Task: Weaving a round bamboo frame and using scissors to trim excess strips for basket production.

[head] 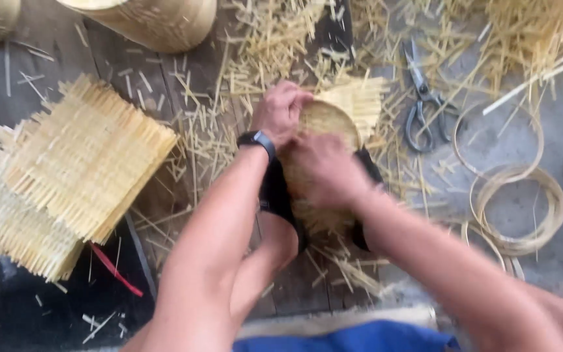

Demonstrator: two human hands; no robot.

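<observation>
Gripping: left hand [280, 112] and right hand [320, 171] both close their fingers on a round woven bamboo piece [324, 124], held between the feet at the floor's middle.
Hidden: the piece's lower half, behind the right hand; blur smears both.
Cut off: baskets [154, 23] at the top edge.
Floor: dark boards [184, 195] littered with bamboo slivers; woven mats [66, 169] stacked left; scissors [421, 98] and bamboo hoops [519, 202] right.

Woven bamboo mat [324, 120]: pale yellow, round-edged, loose strip ends fringing out past the top right. Sits under both hands, gripped by left hand [280, 112] at its upper edge, right hand [324, 171] pressing its middle.
</observation>
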